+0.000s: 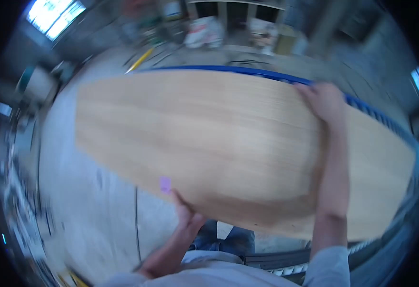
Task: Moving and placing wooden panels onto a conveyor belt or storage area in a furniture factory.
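A large pale wooden board (204, 134) spreads across the view in front of me, its long sides bent by the lens. My left hand (186, 215) grips the near edge, with the thumb on top and the other fingers out of sight beneath. Close to that thumb, a small purple paper tag (165, 184) is on the board's surface. Reaching over the wood, my right hand (328, 101) is closed on the far edge, right of the middle; motion blurs its fingers. A blue ridged rail (376, 115) runs along that far edge, beside my right hand.
Left of the board lies a pale flat surface (90, 201) crossed by a dark line. A yellow stick-like object (141, 60) lies beyond the far edge. White sacks (204, 32) stand by shelving at the back. Metal rollers (290, 270) run close to my body, lower right.
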Tool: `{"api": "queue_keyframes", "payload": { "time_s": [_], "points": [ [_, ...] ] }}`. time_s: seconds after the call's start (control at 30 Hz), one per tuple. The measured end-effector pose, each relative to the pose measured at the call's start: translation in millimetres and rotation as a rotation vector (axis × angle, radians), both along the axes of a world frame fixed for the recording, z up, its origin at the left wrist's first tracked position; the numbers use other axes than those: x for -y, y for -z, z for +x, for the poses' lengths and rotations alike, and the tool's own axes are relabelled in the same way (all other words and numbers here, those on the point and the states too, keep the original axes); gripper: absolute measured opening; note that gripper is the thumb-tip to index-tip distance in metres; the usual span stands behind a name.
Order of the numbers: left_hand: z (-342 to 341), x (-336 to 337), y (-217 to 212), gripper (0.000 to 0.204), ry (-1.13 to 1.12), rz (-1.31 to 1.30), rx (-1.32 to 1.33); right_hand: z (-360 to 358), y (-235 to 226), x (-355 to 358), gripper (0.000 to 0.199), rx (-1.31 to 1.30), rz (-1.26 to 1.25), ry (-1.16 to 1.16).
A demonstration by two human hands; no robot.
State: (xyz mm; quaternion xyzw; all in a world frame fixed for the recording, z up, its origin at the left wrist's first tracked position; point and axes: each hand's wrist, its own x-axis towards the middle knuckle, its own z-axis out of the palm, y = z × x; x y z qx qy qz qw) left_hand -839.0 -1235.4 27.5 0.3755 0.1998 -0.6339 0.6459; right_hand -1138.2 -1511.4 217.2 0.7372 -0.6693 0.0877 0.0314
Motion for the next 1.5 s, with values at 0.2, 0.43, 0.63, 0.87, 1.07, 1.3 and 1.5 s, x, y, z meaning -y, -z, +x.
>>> {"api": "queue_keyframes", "payload": {
  "time_s": [0.2, 0.43, 0.63, 0.87, 1.07, 1.3, 1.5],
  "points": [
    [29.0, -20.7, -4.3, 0.078, -0.127, -0.017, -0.027, 38.7, 25.6, 2.5, 0.062, 0.069, -0.006, 0.001],
    [25.3, -4.3, -11.4, 0.077, -0.133, 0.022, -0.028, 18.2, 22.7, 10.7, 0.063, 0.075, -0.04, 0.053],
    [26.9, -3.5, -9.9, 0.074, -0.14, -0.021, -0.023, 11.9, 23.5, 15.0, 0.066, 0.087, -0.014, 0.034],
    [31.8, -7.7, -14.9, 0.073, -0.128, 0.028, -0.053, 21.0, 12.3, 6.1, 0.068, 0.066, -0.006, 0.057],
    [36.2, -7.1, 0.6, 0.074, -0.057, -0.175, -0.106, 33.5, -5.3, -7.6, 0.057, 0.039, -0.063, 0.062],
    [27.3, -1.4, -18.1, 0.092, 0.13, -0.617, -0.052, 47.1, -46.5, -60.0, 0.033, 0.161, -0.065, -0.038],
    [19.5, 25.3, 29.5, 0.091, 0.274, -0.213, -0.448, 74.4, -92.1, -118.3, 0.053, 0.112, -0.177, -0.235]
  ]
}}
